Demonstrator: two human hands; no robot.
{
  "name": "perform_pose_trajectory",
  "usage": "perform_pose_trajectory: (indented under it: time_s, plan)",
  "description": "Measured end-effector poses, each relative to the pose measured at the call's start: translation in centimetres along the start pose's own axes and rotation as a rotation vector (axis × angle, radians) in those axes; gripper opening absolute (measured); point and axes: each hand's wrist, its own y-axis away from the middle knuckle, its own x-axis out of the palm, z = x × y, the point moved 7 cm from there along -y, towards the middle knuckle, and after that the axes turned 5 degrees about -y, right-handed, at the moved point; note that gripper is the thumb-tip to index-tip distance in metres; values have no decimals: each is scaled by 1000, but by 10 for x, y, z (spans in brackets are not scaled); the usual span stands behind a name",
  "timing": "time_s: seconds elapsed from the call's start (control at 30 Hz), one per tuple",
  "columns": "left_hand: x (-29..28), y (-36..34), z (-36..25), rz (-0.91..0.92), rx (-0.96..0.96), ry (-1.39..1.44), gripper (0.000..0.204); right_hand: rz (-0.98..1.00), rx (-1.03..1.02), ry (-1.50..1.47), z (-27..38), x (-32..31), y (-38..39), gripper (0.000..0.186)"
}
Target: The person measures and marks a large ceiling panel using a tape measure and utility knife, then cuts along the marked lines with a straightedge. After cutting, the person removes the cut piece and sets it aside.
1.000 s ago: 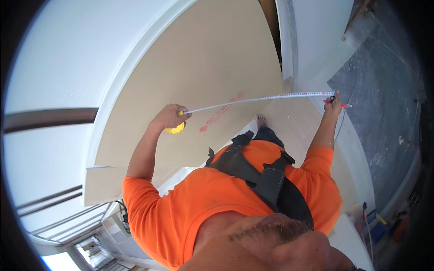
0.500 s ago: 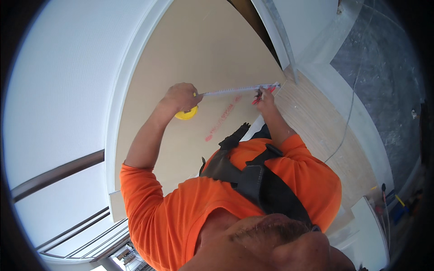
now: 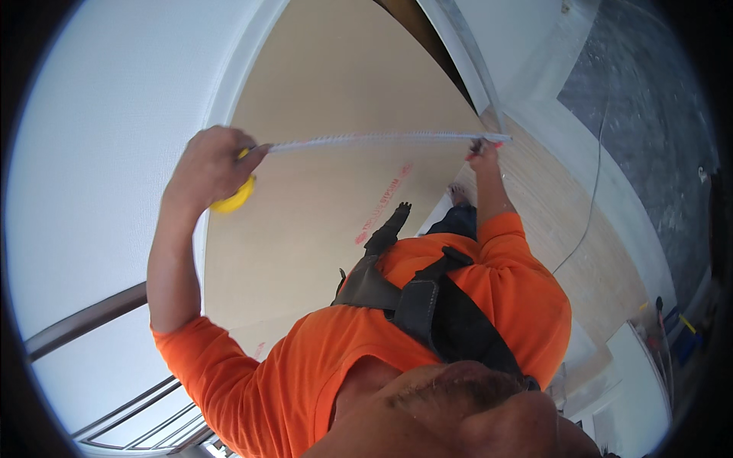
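Observation:
My left hand [image 3: 210, 164], raised at the left, is closed around a yellow tape measure [image 3: 235, 197]. Its pale blade [image 3: 366, 139] runs out to the right, nearly level, across a large tan plasterboard sheet [image 3: 328, 84] with red printing. Near the sheet's right edge, my right hand [image 3: 484, 158] is closed at the far end of the blade. A small red and dark tool [image 3: 475, 149] is also in the right fingers; its kind cannot be made out. The blade tip reaches a little past the right hand.
A white panelled wall [image 3: 114, 137] borders the sheet on the left. To the right lie a wood-look floor [image 3: 565, 221], a thin grey cable [image 3: 592, 206] and a dark grey surface [image 3: 634, 114]. White panels [image 3: 626, 382] and blue and yellow items [image 3: 686, 336] are at lower right.
My left hand has moved left with the tape measure, past the sheet's edge toward the wall, drawing out more blade. My right hand has shifted slightly right with the blade end.

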Motion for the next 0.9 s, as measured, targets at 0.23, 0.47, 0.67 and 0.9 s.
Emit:
perform_pose_trajectory:
  time_s: [0.23, 0.47, 0.67, 0.9]
  plan:
    - [36, -91, -48, 40, 66, -6, 34, 224, 230, -44, -98, 107, 76, 6]
    - [9, -101, -54, 86, 79, -148, 29, 5, 274, -17, -115, 119, 37, 9]
    - [-37, -50, -19, -8, -73, -213, 27, -87, 140, 112, -90, 88, 12, 12]
    - [-27, -86, -50, -230, 174, -274, 34, 64, 318, -19, -126, 79, -42, 16]
